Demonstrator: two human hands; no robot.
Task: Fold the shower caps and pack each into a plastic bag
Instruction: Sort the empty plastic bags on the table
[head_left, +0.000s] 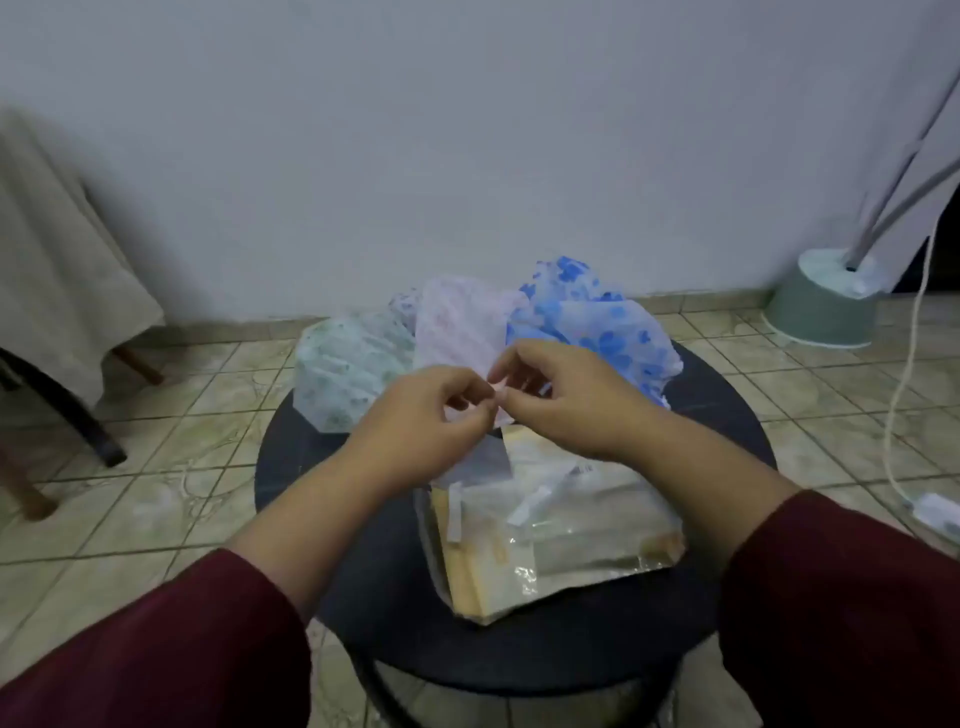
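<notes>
My left hand (431, 410) and right hand (566, 395) meet above the round black table (322, 467), both pinching the pink shower cap (457, 327). The green cap (348, 374) and blue-flowered cap (597, 317) lie behind; clear plastic bags (550, 535) lie below my wrists.

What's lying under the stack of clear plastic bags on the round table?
Only the dark round table shows around the plastic bags. Their lower layers look tan, but whatever lies directly beneath the pile is covered.
</notes>
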